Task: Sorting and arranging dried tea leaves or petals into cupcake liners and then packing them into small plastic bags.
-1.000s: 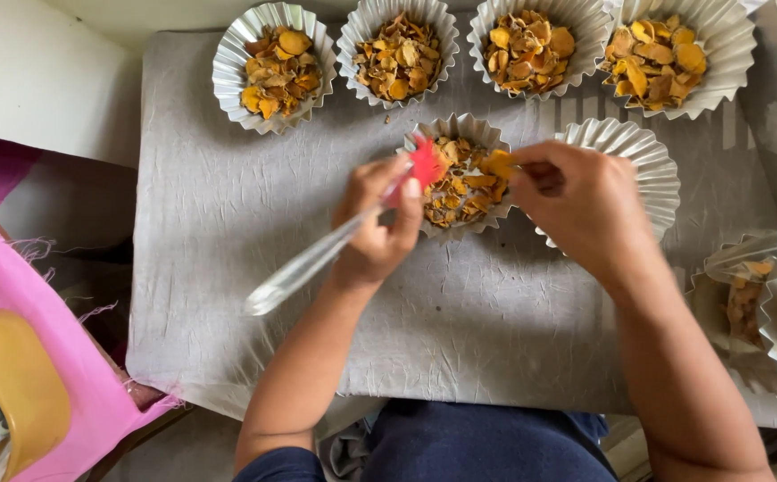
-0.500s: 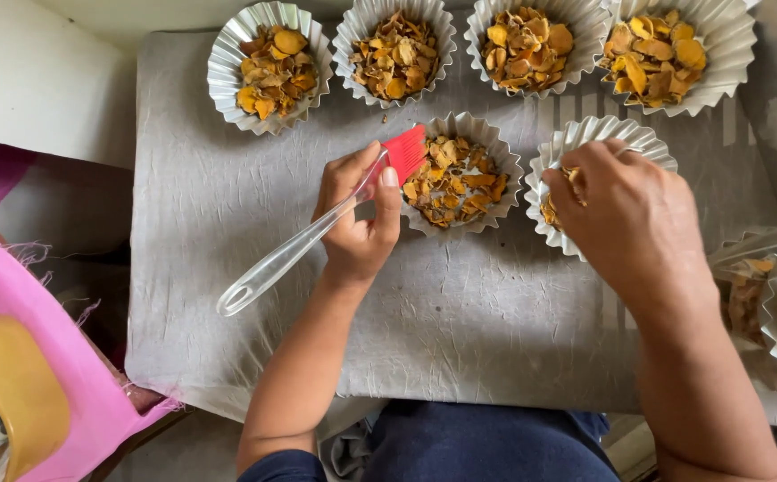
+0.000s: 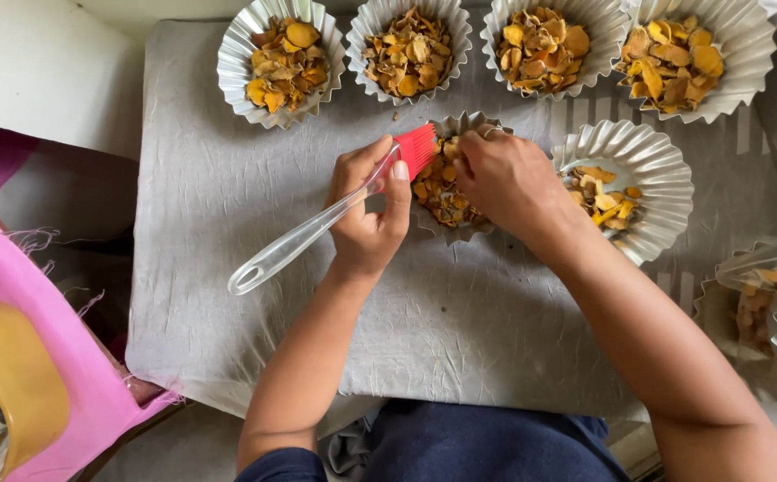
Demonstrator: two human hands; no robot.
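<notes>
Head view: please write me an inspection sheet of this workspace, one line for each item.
Surface: grey cloth covers the table, wrinkled.
Job's things: fluted foil cups hold dried yellow-orange slices; four full cups in the back row, middle cup under the hands, a partly filled cup to its right.
Clutter: clear containers with dried pieces at the right edge.
Hands: left hand holds a red brush with a clear handle; right hand rests on the middle cup.
Cables: nothing seen.
Surroundings: pink fabric lower left, pale wall upper left.
</notes>
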